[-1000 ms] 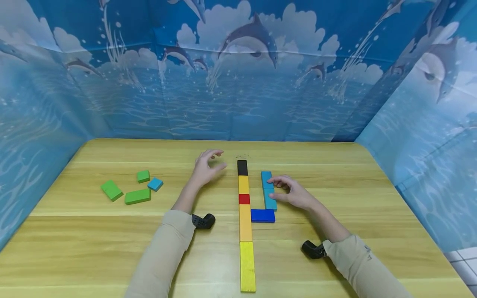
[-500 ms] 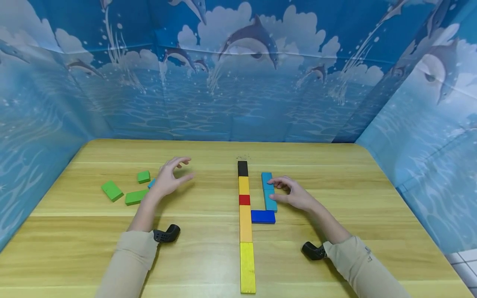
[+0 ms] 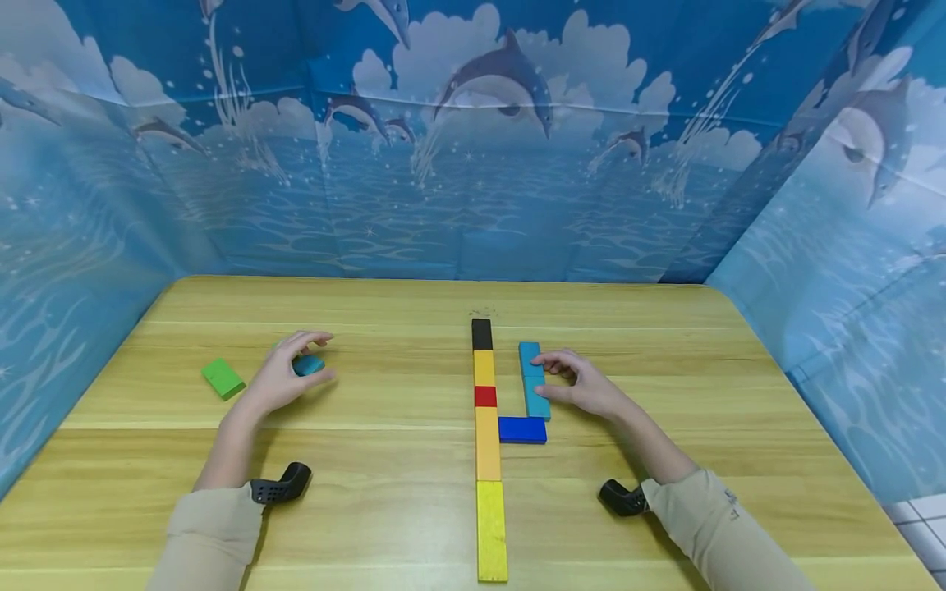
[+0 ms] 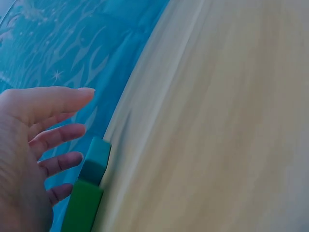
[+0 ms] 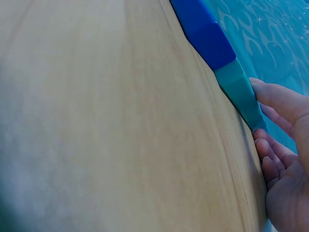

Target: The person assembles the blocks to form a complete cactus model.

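My left hand (image 3: 275, 382) is over a small light-blue block (image 3: 309, 366), with its thumb and fingers apart around it. In the left wrist view that hand (image 4: 21, 140) holds nothing, and a green block (image 4: 83, 208) lies beside the light-blue block (image 4: 95, 160). My right hand (image 3: 587, 388) rests its fingertips at the right side of two light-blue blocks, an upper one (image 3: 528, 351) and a lower one (image 3: 538, 404), laid end to end. A dark-blue block (image 3: 522, 430) joins their near end to a straight column of blocks.
That column runs from a black block (image 3: 481, 334) through an amber block (image 3: 484, 367), a red block (image 3: 485, 396) and an orange block (image 3: 488, 443) to a yellow block (image 3: 491, 532). One green block (image 3: 223, 378) lies left of my left hand. A dolphin-print curtain (image 3: 458, 197) backs the table.
My left hand has moved left and nearer, from beside the column to over the small light-blue block, covering two green blocks in the head view. My right hand has stayed in place.
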